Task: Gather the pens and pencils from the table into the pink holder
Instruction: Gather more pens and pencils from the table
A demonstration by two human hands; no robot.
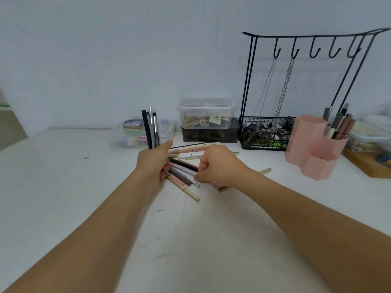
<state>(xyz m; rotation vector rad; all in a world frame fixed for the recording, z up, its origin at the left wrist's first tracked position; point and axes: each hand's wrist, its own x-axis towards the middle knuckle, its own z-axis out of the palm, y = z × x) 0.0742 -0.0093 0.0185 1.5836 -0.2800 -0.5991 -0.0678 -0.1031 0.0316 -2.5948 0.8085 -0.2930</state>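
Left hand (pixel 153 161) grips an upright bundle of pens (pixel 150 129); right hand (pixel 215 164) pinches one from the scattered pile (pixel 186 166) between them, pink holder (pixel 313 144) well right.

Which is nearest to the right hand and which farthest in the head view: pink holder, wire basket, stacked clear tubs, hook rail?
From the right hand:
1. Stacked clear tubs, just behind.
2. Wire basket, behind and right.
3. Pink holder, far right.
4. Hook rail, high above.
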